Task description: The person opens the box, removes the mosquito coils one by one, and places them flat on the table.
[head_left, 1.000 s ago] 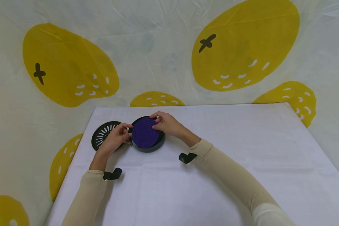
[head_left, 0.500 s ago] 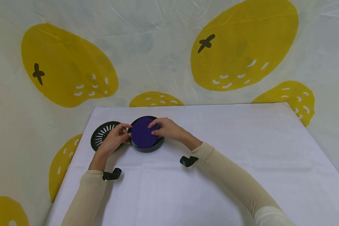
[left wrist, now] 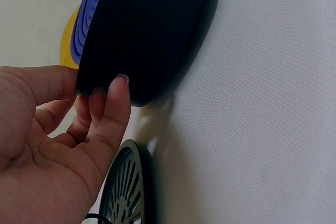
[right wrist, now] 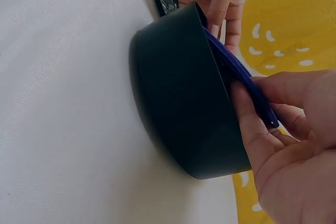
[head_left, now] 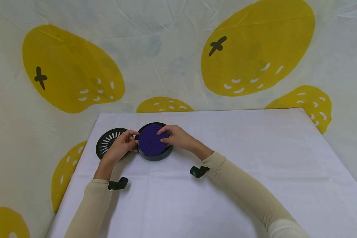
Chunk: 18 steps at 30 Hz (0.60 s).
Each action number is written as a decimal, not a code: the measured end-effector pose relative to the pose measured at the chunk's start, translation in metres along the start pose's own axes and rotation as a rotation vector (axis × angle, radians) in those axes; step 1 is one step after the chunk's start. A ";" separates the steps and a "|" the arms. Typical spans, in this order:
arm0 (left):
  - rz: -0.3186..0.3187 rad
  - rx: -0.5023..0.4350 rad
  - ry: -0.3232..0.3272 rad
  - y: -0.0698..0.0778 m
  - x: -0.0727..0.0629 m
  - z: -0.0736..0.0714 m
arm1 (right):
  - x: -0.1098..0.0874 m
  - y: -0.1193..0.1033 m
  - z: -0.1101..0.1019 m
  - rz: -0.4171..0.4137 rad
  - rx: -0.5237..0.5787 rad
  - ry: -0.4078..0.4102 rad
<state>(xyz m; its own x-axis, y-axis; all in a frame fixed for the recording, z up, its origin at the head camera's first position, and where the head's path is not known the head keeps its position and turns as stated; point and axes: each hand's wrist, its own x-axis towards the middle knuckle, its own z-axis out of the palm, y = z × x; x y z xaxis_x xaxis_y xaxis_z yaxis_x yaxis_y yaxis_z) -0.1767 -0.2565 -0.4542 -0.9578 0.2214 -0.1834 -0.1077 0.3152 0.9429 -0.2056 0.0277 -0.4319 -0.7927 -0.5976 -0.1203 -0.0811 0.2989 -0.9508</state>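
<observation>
A round dark mosquito coil holder (head_left: 156, 158) stands on the white table, its open top facing up. Tilted in its mouth is a purple spiral mosquito coil (head_left: 151, 140), with the right side raised above the rim. My right hand (head_left: 179, 136) pinches the coil's raised edge; in the right wrist view (right wrist: 294, 129) one digit lies under it and others over it. My left hand (head_left: 120, 145) grips the holder's left rim, fingers bent against the outer wall in the left wrist view. The holder's inside is mostly hidden beneath the coil.
A slotted black lid (head_left: 104, 145) lies on the table left of the holder, partly behind my left hand. Behind the table hangs a pale cloth (head_left: 166, 49) with yellow fruit shapes. A black camera mount sits at each wrist.
My right hand has shifted slightly down and toward the coil's middle, with its fingers further over the coil. The left hand and the holder stay in place.
</observation>
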 end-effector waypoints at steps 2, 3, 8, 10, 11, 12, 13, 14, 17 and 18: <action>0.002 -0.002 0.001 0.000 0.000 0.000 | 0.000 0.000 0.000 -0.003 0.013 0.006; 0.003 -0.003 0.003 0.000 0.000 0.001 | 0.000 0.000 0.000 -0.004 0.022 0.010; 0.009 -0.004 -0.004 0.000 0.000 0.001 | -0.001 0.000 0.000 -0.014 0.052 0.018; 0.008 -0.004 -0.007 0.000 0.000 0.000 | -0.002 0.000 0.000 -0.021 0.061 0.018; 0.008 -0.003 -0.007 0.000 0.001 0.000 | -0.002 0.000 0.000 -0.026 0.063 0.018; 0.008 -0.001 -0.009 0.000 0.000 0.000 | -0.002 0.001 0.000 -0.030 0.063 0.020; 0.006 -0.001 -0.009 0.000 0.000 0.000 | -0.002 0.001 0.000 -0.035 0.068 0.021; 0.003 0.000 -0.007 0.000 0.000 0.000 | -0.003 0.001 0.000 -0.039 0.071 0.023; 0.001 -0.002 -0.006 0.000 -0.001 0.000 | -0.004 0.001 -0.002 -0.048 0.090 0.030; -0.001 -0.006 -0.005 0.000 -0.001 0.000 | -0.005 0.001 -0.002 -0.047 0.097 0.033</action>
<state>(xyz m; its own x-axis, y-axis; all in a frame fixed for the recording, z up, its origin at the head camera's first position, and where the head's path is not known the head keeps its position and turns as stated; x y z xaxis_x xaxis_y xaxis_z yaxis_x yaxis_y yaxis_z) -0.1757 -0.2564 -0.4540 -0.9564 0.2254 -0.1860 -0.1106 0.3101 0.9442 -0.2030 0.0324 -0.4312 -0.8088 -0.5843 -0.0668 -0.0613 0.1967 -0.9785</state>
